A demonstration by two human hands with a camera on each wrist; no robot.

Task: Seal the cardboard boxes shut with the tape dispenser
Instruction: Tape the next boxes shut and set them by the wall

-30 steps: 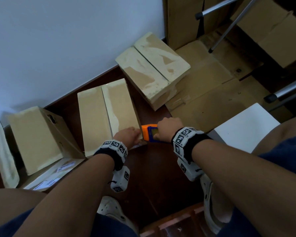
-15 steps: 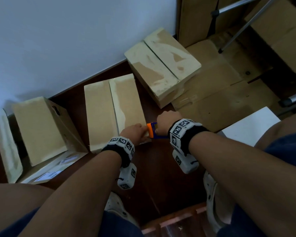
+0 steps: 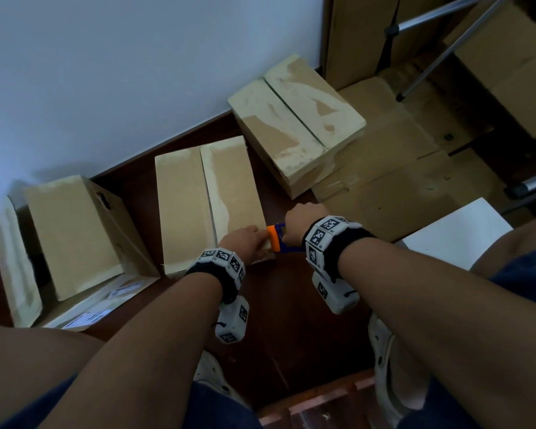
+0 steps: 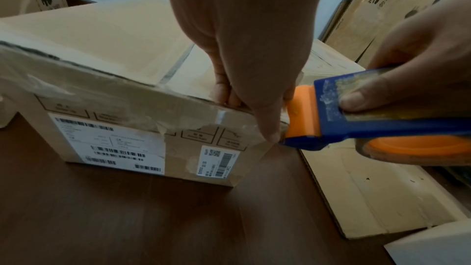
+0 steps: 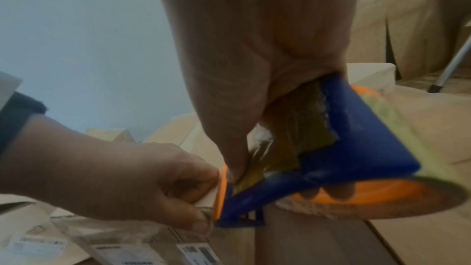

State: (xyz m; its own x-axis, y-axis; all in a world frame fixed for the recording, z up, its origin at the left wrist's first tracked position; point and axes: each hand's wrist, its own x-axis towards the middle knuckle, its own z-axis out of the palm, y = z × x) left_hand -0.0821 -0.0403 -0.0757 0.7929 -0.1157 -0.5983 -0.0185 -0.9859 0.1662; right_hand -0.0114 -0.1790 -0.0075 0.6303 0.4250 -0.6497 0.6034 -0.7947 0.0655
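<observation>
Head view, centre frame: my right hand (image 3: 304,219) clamps its fingers round the tape dispenser (image 3: 276,238); my left hand (image 3: 246,243) curls its fingers over the cardboard box (image 3: 198,202) corner.

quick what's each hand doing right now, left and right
Left hand: fingers curled over the near top corner of the cardboard box, gripping it.
Right hand: gripping the tape dispenser, held against that corner.
</observation>
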